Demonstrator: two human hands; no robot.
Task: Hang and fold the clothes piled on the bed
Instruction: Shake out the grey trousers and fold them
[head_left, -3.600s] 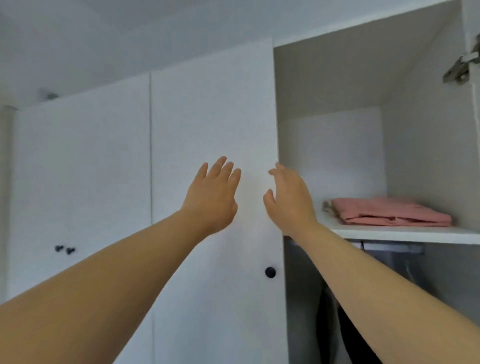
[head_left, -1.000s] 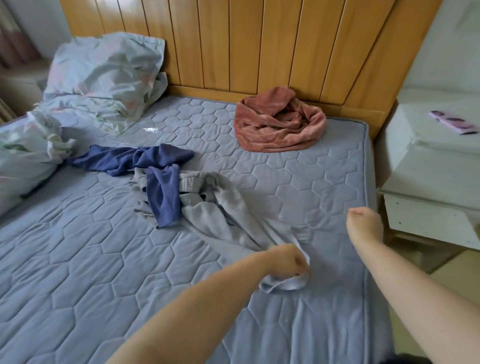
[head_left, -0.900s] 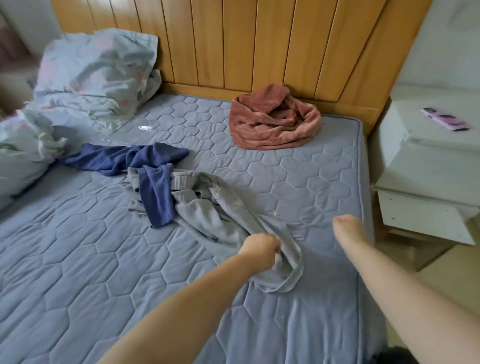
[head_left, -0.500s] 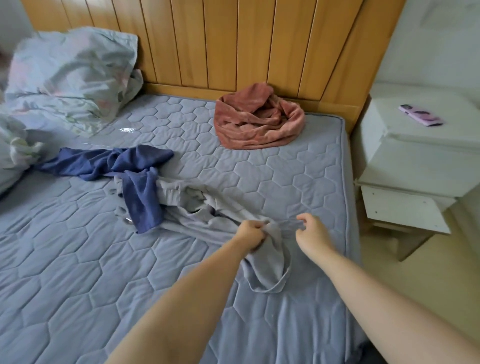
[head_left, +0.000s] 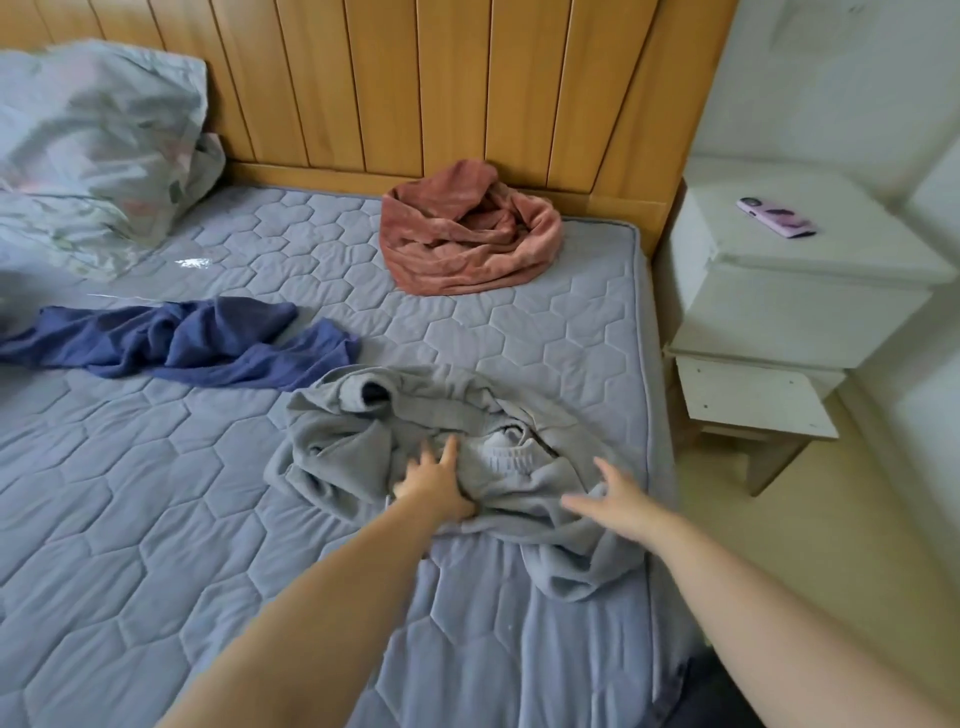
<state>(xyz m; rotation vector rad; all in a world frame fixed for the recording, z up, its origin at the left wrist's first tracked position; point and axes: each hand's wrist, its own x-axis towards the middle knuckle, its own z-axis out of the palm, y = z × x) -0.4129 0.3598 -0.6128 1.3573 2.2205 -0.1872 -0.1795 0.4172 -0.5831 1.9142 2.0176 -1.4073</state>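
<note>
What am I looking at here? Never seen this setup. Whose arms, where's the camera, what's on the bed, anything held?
No robot: a person wears a wide-angle camera on the head, looking down at both bare arms. On the bed lie three loose clothes: a grey garment nearest, a navy garment to its left, a pink garment by the wooden headboard. The left hand rests on the grey garment, fingers spread. The right hand is open over it. Nothing is gripped. A phone lies on the white nightstand.

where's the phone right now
In the head view the pink phone lies flat on top of the white nightstand at the upper right, beside the bed's wooden headboard.
</note>
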